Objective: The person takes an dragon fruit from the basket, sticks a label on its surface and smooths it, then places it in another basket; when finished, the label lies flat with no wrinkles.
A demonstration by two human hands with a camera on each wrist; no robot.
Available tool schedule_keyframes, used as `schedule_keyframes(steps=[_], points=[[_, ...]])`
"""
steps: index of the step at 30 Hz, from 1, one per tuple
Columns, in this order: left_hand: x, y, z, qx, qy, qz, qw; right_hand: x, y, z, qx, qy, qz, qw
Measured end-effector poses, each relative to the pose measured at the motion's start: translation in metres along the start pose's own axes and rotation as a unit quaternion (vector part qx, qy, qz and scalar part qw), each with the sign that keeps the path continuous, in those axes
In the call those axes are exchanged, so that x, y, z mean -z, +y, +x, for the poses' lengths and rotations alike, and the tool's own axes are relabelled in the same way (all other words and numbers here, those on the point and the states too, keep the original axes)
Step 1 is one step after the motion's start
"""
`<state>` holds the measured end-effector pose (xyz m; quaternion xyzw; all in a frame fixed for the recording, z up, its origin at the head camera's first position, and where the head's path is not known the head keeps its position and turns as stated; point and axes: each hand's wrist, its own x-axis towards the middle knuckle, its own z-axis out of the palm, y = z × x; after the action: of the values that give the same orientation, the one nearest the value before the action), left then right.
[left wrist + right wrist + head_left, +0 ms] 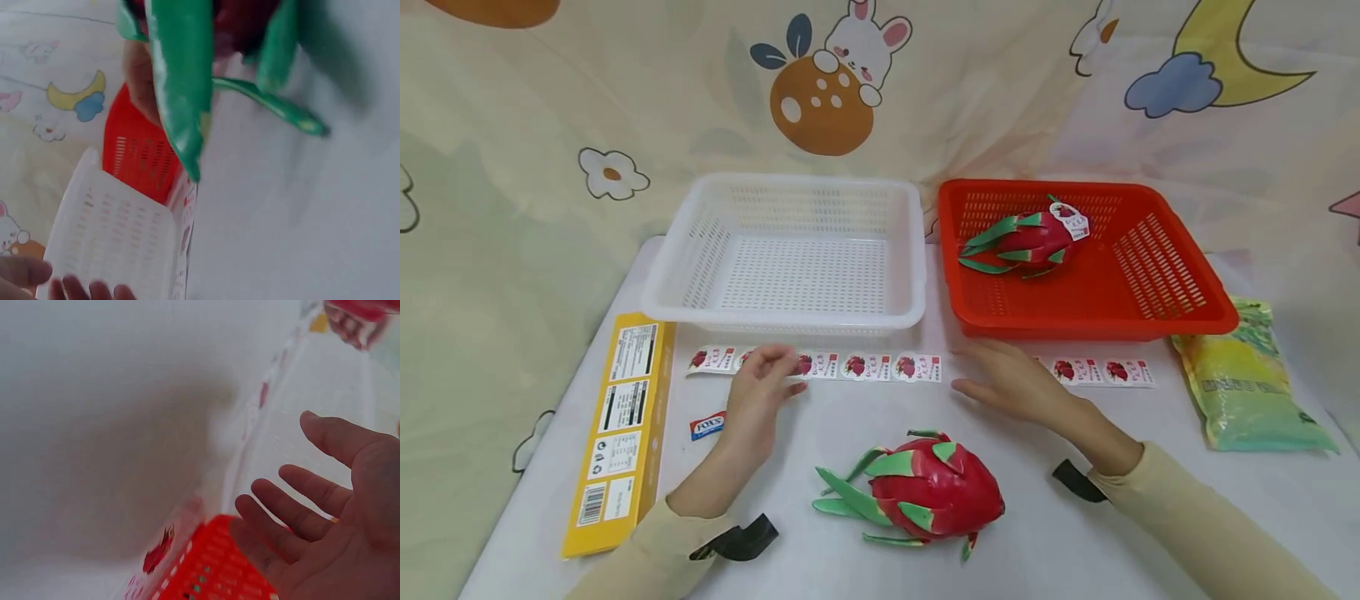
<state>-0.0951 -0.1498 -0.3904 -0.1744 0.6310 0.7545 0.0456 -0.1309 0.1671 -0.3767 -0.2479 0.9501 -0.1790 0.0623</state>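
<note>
A red dragon fruit with green leaf tips (936, 487) lies on the table between both forearms; its leaves loom close in the left wrist view. My left hand (758, 400) hovers over a strip of dragon fruit stickers (867, 367), its fingers loosely bent and thumb apart, holding nothing. Whether it touches the strip I cannot tell. My right hand (1015, 379) is spread just in front of the red basket (1097, 327), with bare palm and parted fingers in the right wrist view. It partly covers a second sticker strip (1101, 372).
Inside the red basket lies another dragon fruit (1033, 242) with a sticker tag (1071, 222). A white basket (782, 319) stands at the back left. Left are a yellow box (621, 433) and a small FOX'S packet (707, 425); a green-yellow bag (1251, 383) lies right.
</note>
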Motion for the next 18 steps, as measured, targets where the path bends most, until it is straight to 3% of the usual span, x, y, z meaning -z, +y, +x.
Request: schedule_keyframes(steps=[1,2,4,7,10,12,15,18], points=[[-0.002,-0.003,0.0,-0.021,-0.028,0.072,0.9968,-0.002,-0.003,0.007,-0.001,-0.009,-0.006,0.9999],[-0.004,-0.005,0.001,-0.046,-0.057,0.143,0.987,-0.005,-0.005,0.013,-0.005,-0.017,-0.01,0.9998],[-0.009,-0.006,0.003,-0.106,-0.106,0.266,0.9522,-0.01,-0.01,0.025,-0.015,-0.031,-0.017,0.9993],[-0.018,-0.005,0.007,-0.19,-0.158,0.378,0.8924,-0.017,-0.014,0.037,-0.025,-0.044,-0.039,0.998],[-0.027,-0.004,0.014,-0.236,-0.189,0.435,0.8483,-0.022,-0.017,0.043,-0.031,-0.045,-0.061,0.9966],[-0.032,-0.003,0.019,-0.253,-0.201,0.467,0.8229,-0.025,-0.017,0.045,-0.027,-0.038,-0.069,0.9965],[-0.038,-0.003,0.027,-0.272,-0.215,0.504,0.7913,-0.027,-0.018,0.046,-0.022,-0.026,-0.068,0.9971],[-0.044,-0.002,0.033,-0.278,-0.222,0.534,0.7669,-0.028,-0.018,0.046,-0.014,-0.017,-0.061,0.9979]])
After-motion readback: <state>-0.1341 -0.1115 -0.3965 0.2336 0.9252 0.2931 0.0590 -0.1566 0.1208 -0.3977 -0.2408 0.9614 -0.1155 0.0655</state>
